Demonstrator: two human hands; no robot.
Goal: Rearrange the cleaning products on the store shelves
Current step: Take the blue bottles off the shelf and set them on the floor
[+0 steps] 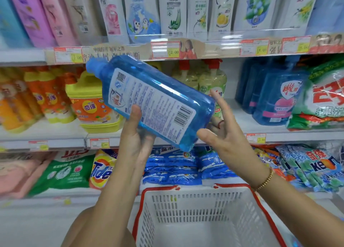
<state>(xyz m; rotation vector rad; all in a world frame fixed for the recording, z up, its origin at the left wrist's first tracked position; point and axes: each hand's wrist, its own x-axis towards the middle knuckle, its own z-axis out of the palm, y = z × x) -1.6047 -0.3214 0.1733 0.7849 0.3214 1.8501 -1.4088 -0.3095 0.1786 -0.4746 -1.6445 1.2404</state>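
Observation:
A clear blue bottle [156, 99] of blue liquid lies tilted in front of the middle shelf, cap up-left, white back label and barcode facing me. My left hand [136, 135] grips it from below, thumb on the label. My right hand [221, 129] is at the bottle's base with fingers spread and straight, touching its bottom edge. More blue bottles [273, 95] of the same kind stand at the right of the middle shelf.
A white shopping basket [201, 194] with red trim sits below my hands. Orange and yellow detergent bottles [89, 105] fill the middle shelf's left, green pump bottles [210, 80] its centre. Powder bags [173, 164] lie on the lower shelf, refill pouches [173, 10] above.

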